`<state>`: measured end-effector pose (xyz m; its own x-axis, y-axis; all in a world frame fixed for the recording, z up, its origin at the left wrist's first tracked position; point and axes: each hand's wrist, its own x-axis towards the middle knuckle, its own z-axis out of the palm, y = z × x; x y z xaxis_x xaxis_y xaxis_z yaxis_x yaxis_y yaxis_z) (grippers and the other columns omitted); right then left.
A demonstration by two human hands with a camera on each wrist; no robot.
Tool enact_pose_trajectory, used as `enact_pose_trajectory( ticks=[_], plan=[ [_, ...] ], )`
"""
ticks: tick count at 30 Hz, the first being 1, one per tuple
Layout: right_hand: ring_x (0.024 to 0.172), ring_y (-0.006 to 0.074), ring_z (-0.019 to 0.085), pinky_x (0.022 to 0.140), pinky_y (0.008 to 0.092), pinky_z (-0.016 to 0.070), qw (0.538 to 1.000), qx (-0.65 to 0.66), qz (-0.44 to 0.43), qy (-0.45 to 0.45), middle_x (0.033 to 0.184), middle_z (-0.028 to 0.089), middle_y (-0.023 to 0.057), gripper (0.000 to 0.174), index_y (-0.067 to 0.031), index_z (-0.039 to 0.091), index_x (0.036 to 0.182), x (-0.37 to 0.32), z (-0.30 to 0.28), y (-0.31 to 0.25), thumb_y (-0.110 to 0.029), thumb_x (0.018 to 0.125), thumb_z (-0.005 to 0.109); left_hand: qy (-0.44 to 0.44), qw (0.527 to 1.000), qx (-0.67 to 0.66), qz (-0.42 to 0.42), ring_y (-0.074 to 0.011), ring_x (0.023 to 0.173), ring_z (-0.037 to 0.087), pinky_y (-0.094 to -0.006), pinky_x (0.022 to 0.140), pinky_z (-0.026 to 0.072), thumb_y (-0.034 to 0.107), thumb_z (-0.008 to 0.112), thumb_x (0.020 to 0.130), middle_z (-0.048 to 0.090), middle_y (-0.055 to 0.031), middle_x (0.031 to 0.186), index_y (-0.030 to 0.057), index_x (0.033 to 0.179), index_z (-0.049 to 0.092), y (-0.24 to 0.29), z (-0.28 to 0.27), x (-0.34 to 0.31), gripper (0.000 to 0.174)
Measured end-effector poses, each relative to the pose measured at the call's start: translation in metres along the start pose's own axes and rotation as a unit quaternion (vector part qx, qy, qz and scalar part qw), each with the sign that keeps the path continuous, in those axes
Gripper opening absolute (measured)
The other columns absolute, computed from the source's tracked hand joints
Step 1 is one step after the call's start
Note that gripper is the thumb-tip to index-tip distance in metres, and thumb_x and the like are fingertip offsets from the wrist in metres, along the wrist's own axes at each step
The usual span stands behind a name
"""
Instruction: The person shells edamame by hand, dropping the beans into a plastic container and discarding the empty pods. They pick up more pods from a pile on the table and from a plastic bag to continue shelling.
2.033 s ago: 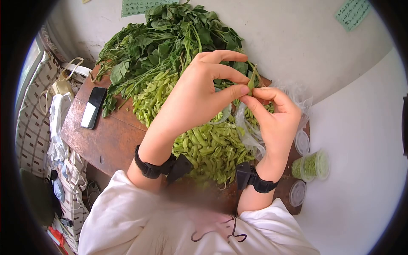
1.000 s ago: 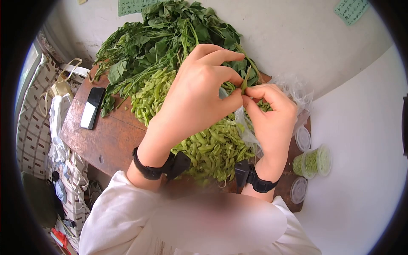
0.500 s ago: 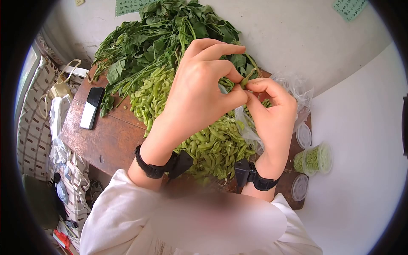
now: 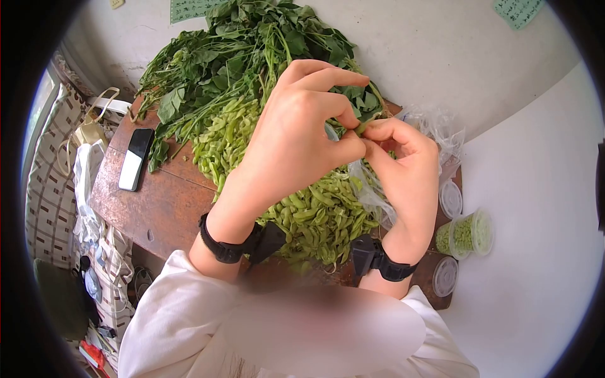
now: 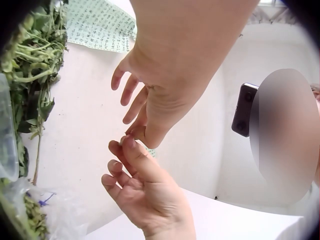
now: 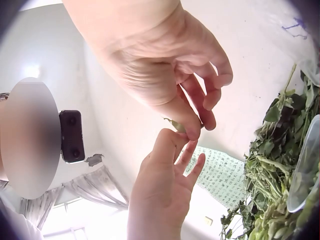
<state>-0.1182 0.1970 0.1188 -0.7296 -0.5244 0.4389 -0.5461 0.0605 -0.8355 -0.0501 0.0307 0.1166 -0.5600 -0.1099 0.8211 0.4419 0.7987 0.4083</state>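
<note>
In the head view, both hands meet over the table, pinching a small green soybean pod [image 4: 362, 128] between their fingertips. My left hand [image 4: 299, 129] holds it with thumb and index finger, its other fingers stretched out. From the other side, the thumb and index finger of my right hand [image 4: 408, 157] grip it. Fingers cover most of the pod; a bit of green [image 6: 175, 125] shows beside the right thumb in the right wrist view. Below the hands lies a heap of green pods [image 4: 321, 220], with a second heap [image 4: 227, 138] farther left.
Leafy stalks [image 4: 246, 69] are piled against the wall. A clear plastic bag [image 4: 372, 195] holding pods lies under the right hand. At right stand tubs of shelled beans [image 4: 465, 234] between two lids [image 4: 450, 199]. A phone [image 4: 136, 159] rests on the wooden table [image 4: 151, 211] at left.
The pod stood upright above the fingertips two seconds ago; now it lies lower and is mostly covered by the fingers. The left thumb and index finger have drawn in beside the right fingertips.
</note>
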Motion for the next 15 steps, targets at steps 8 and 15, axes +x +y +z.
enact_pose_trajectory(
  ticks=[8,15],
  plan=[
    [0.066,0.0030,0.053,0.059,0.0218,0.0417,0.996,0.075,0.049,-0.017,0.078,0.069,-0.0006,0.008,0.0019,0.071,0.090,-0.0006,-0.0051,0.0018,0.004,0.084,0.076,-0.027,0.998,-0.050,-0.035,-0.0331,0.116,0.062,-0.0419,0.100,0.0490,0.004,0.074,0.067,0.072,-0.0103,0.125,0.0012,0.070,0.065,0.0003,-0.0012,-0.0010,0.010],
    [0.066,0.0024,0.053,0.057,0.0209,0.0403,0.998,0.037,0.048,0.011,0.076,0.067,-0.0026,0.010,0.0021,0.073,0.093,-0.0016,-0.0065,0.0004,0.002,0.085,0.078,-0.046,0.994,-0.068,-0.078,-0.0322,0.120,0.062,-0.0420,0.104,0.0469,0.009,0.077,0.074,0.070,-0.0122,0.131,0.0024,0.088,0.076,0.0010,-0.0022,-0.0015,0.016]
  ],
)
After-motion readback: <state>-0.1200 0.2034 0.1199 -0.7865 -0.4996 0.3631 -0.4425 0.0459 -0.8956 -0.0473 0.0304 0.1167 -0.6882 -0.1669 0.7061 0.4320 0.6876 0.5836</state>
